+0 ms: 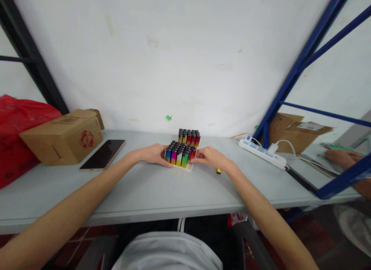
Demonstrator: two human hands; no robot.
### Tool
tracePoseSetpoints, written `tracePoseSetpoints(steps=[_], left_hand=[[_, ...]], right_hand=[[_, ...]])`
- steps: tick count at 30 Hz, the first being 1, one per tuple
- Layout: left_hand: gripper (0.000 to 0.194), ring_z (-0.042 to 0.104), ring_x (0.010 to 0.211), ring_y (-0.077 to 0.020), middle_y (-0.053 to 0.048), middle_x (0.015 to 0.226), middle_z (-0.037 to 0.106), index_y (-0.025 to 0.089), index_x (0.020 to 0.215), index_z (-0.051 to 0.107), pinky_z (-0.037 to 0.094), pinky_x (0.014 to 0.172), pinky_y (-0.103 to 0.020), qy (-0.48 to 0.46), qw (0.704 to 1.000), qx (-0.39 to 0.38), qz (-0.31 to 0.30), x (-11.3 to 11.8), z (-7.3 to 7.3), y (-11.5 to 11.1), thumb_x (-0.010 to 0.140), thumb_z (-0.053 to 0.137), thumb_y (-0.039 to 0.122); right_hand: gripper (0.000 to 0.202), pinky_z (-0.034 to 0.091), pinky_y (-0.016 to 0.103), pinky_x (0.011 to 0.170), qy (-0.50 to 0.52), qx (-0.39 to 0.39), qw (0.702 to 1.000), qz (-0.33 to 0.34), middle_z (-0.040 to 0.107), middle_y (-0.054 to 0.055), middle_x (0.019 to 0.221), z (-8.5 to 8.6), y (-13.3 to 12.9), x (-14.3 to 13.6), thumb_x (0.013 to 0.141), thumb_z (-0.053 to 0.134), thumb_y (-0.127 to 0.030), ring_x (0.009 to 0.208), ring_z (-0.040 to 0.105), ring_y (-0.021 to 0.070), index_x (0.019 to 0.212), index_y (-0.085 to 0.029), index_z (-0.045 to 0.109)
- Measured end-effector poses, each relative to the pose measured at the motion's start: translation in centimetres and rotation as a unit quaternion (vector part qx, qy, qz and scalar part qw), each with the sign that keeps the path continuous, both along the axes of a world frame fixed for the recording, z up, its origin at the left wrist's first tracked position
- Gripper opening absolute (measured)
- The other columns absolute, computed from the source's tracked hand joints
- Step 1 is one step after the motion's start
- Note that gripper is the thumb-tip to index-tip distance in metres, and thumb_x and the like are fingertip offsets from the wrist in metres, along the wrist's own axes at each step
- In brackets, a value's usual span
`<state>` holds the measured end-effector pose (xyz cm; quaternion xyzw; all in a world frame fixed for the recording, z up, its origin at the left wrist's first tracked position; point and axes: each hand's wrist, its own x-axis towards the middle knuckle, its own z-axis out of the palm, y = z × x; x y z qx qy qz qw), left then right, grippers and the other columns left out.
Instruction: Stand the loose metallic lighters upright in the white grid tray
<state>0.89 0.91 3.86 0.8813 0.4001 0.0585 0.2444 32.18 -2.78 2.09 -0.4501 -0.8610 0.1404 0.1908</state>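
Observation:
Upright lighters (pixel 179 158) in several colours, with black tops, stand packed in a white tray (pixel 188 168) at the middle of the table. My left hand (pixel 155 154) grips the left side of this tray, thumb along its front corner. At the right side, my right hand (pixel 209 156) has its fingers bent against a red lighter (pixel 193 152) near the tray's edge. Bare tray shows at the front right corner. Behind stands a second group of lighters (pixel 189 137), red and gold. One yellow lighter (pixel 218 171) lies beside my right wrist, partly hidden.
To the left are a phone (pixel 103 154), a cardboard box (pixel 64 136) and a red plastic bag (pixel 20 134). On the right lie a power strip (pixel 262 151) with cables and a blue metal frame (pixel 292 80). Beyond it, another person's hands (pixel 343 158) show.

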Motion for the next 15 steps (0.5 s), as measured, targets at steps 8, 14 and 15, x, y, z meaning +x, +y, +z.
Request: tracePoseSetpoints(steps=[8,14,15], left_hand=[[0.078,0.073,0.092,-0.0271,-0.003,0.105,0.08,0.021,0.129,0.068,0.053,0.077,-0.03,-0.005,1.0,-0.006,-0.001,-0.1,-0.2,0.2,0.071,0.082,0.072],[0.078,0.072,0.09,-0.0268,-0.004,0.105,0.079,0.019,0.127,0.067,0.051,0.074,-0.029,0.016,1.0,0.003,0.01,0.1,0.0,0.1,0.071,0.082,0.071],[0.078,0.072,0.091,-0.0269,-0.005,0.106,0.079,0.019,0.128,0.067,0.051,0.075,-0.029,0.017,1.0,0.003,0.008,0.0,0.0,0.1,0.071,0.082,0.071]], right_hand=[[0.055,0.04,0.029,0.059,-0.054,-0.046,0.985,-0.158,0.07,0.004,0.061,2.3,-0.5,7.4,0.087,0.074,-0.074,0.059,0.061,0.0184,0.077,-0.02,0.07],[0.044,0.044,0.029,0.055,-0.048,-0.203,0.963,-0.173,0.073,0.001,0.06,0.8,0.3,7.8,0.075,0.091,-0.055,0.052,0.064,0.0178,0.091,-0.02,0.07],[0.042,0.045,0.029,0.058,-0.033,-0.177,0.971,-0.156,0.074,0.0,0.063,0.7,0.5,7.5,0.075,0.091,-0.05,0.055,0.065,0.0179,0.096,-0.02,0.07]])
